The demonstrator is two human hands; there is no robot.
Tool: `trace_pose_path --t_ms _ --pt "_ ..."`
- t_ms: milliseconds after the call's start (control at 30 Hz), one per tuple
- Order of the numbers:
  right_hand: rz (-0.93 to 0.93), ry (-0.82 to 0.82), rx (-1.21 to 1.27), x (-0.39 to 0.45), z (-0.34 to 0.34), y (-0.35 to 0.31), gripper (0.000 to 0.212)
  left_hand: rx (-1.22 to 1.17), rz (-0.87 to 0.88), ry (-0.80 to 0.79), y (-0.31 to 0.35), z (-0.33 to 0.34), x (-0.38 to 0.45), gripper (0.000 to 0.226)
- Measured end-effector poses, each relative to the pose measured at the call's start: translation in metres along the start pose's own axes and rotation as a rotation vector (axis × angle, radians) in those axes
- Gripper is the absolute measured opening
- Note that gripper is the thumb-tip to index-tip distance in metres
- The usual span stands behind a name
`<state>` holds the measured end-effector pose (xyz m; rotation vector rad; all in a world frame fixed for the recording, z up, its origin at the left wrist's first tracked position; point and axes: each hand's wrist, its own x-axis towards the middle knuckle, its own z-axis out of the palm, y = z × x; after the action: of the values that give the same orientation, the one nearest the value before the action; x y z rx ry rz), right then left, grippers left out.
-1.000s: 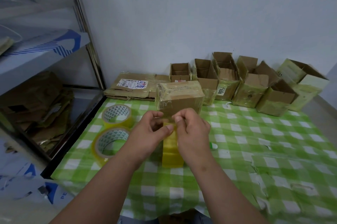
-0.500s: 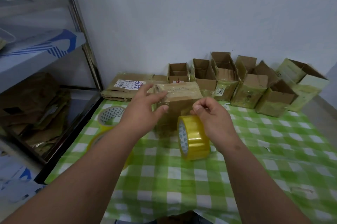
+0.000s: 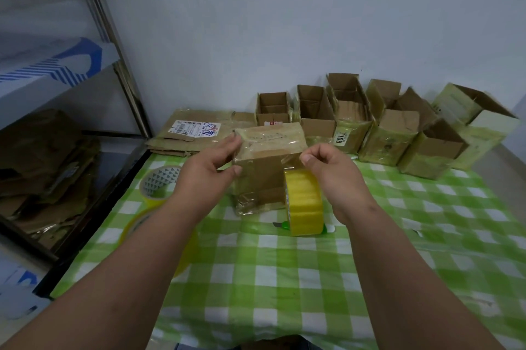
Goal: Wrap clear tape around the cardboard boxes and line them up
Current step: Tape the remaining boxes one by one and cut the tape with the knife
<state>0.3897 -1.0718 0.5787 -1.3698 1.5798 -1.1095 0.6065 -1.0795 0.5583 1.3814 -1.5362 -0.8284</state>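
Observation:
A closed cardboard box (image 3: pixel 264 173), glossy with clear tape, stands upright on the green checked tablecloth (image 3: pixel 284 278). My left hand (image 3: pixel 207 170) holds its left side, thumb on the front and fingers at the upper edge. My right hand (image 3: pixel 333 176) pinches the tape end at the box's upper right corner. The yellowish tape roll (image 3: pixel 304 201) hangs on edge below that hand, against the box's lower right front.
Several open cardboard boxes (image 3: pixel 353 124) stand in a row along the back wall. Flattened cardboard (image 3: pixel 196 133) lies at the back left. Two more tape rolls (image 3: pixel 159 184) lie left of my forearm. A green cutter (image 3: pixel 284 225) peeks out behind the roll. Metal shelving (image 3: pixel 57 150) stands left.
My left hand went from the tape end to the box's left side. My right hand carried the roll up and right, pulling tape to the box's upper right corner.

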Motion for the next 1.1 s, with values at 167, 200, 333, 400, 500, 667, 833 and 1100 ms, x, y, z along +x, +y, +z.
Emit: trace_pose_path --t_ms 167,200,333,400,500,667,833,1100 --pt "0.018 0.068 0.052 0.001 0.004 0.006 0.017 -0.373 -0.1 -0.016 -0.006 -0.001 -0.005 0.061" --pt "0.019 0.079 0.055 0.0 0.005 0.006 0.018 -0.396 -0.1 -0.019 -0.007 -0.001 -0.004 0.06" --pt "0.026 0.113 0.083 -0.001 0.009 0.006 0.017 -0.415 -0.094 -0.051 -0.01 -0.004 -0.001 0.059" --pt "0.026 0.122 0.085 -0.002 0.01 0.006 0.016 -0.405 -0.097 -0.051 -0.01 -0.005 0.0 0.06" --pt "0.022 0.127 0.074 -0.003 0.011 0.005 0.016 -0.392 -0.098 -0.022 -0.012 -0.005 0.001 0.059" --pt "0.017 0.137 0.064 -0.004 0.012 0.005 0.017 -0.36 -0.069 0.002 -0.015 -0.001 -0.002 0.053" --pt "0.014 0.148 0.067 -0.005 0.015 0.005 0.018 -0.286 -0.034 -0.016 -0.017 0.002 -0.004 0.058" --pt "0.024 0.141 0.053 -0.007 0.016 0.004 0.017 0.047 0.018 0.201 -0.012 0.023 -0.003 0.064"
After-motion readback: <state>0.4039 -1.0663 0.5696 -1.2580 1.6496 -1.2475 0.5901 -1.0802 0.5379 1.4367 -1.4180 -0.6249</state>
